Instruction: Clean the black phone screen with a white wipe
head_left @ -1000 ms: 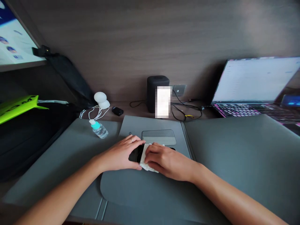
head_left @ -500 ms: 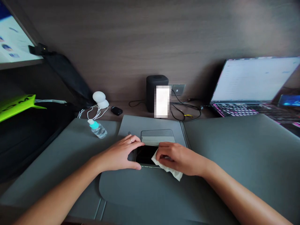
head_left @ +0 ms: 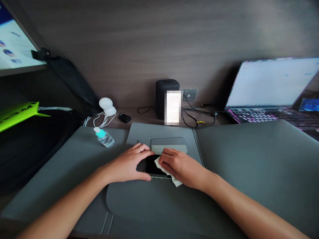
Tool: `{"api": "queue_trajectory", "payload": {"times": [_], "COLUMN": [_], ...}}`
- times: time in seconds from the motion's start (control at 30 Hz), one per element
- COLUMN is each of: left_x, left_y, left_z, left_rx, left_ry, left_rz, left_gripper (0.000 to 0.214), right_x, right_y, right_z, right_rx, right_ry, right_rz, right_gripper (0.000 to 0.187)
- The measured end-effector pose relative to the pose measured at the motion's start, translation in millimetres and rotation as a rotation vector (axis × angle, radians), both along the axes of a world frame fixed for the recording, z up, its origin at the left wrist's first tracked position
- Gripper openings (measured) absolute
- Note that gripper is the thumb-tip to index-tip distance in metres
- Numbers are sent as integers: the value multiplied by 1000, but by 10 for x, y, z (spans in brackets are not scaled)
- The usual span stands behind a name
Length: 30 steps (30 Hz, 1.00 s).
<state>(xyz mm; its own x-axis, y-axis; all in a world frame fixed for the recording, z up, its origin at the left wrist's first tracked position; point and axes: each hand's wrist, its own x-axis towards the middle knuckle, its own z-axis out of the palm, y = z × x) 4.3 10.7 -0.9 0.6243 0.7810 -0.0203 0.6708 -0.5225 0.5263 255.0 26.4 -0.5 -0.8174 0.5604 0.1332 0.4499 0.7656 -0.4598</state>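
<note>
While the phone (head_left: 151, 165) lies flat on the grey mat (head_left: 244, 159) over the bench, the left hand (head_left: 127, 162) spans its left end, thumb and fingers clasping opposite long edges; the right hand (head_left: 180, 166) pinches a white tissue (head_left: 176, 181) against the glass. Phone likely light, stiff, slick-faced, breakable if dropped; best held by those long edges, off the screen. Tissue soft, limp, probably easily torn; bunch it. Lettering on the green strip (head_left: 18, 114) only partly legible; laptop (head_left: 271, 83) text too blurred to read.
</note>
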Motion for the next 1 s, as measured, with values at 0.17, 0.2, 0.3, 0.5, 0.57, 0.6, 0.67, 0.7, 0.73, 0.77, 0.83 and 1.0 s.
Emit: {"api": "queue_trajectory", "payload": {"times": [0.17, 0.2, 0.3, 0.5, 0.57, 0.6, 0.67, 0.7, 0.73, 0.77, 0.83, 1.0], "left_x": [-7, -6, -2, 8, 15, 19, 26, 28, 29, 28, 24, 19], "left_y": [-10, -11, -13, -23, -24, -25, -25, -25, -26, -27, -29, -30], "left_z": [1, 3, 14, 25, 27, 28, 30, 30, 28, 24, 15, 10], "left_rx": [2, 2, 6, 4, 4, 6, 15, 18, 20, 21, 20, 24], "left_ry": [-9, -7, -2, -12, -10, -6, -4, -3, -3, -1, 10, 20], "left_rz": [-2, 0, 3, -9, -2, -1, -5, -9, -13, -16, -17, -7], "left_gripper": [68, 68, 67, 65, 64, 63, 62, 61, 62, 62, 64, 62], "right_x": [22, 20, 4, 60, 44, 29, 16, 26, 49, 81, 144, 137], "right_y": [4, 8, -1, -6, 3, 3, -2, -5, -5, -2, 12, 9], "right_z": [26, 28, 39, 79, 73, 71, 79, 90, 104, 117, 135, 125], "right_rx": [-116, -101, -49, -89, -54, -30, -15, -34, -67, -108, -168, -124], "right_ry": [15, 12, -7, -36, -40, -44, -49, -47, -46, -43, -40, -15], "right_rz": [71, 24, 13, 73, 16, 7, 40, 77, 113, 142, 125, 38], "right_gripper": [16, 18, 20, 16, 18, 18, 19, 18, 17, 16, 15, 16]}}
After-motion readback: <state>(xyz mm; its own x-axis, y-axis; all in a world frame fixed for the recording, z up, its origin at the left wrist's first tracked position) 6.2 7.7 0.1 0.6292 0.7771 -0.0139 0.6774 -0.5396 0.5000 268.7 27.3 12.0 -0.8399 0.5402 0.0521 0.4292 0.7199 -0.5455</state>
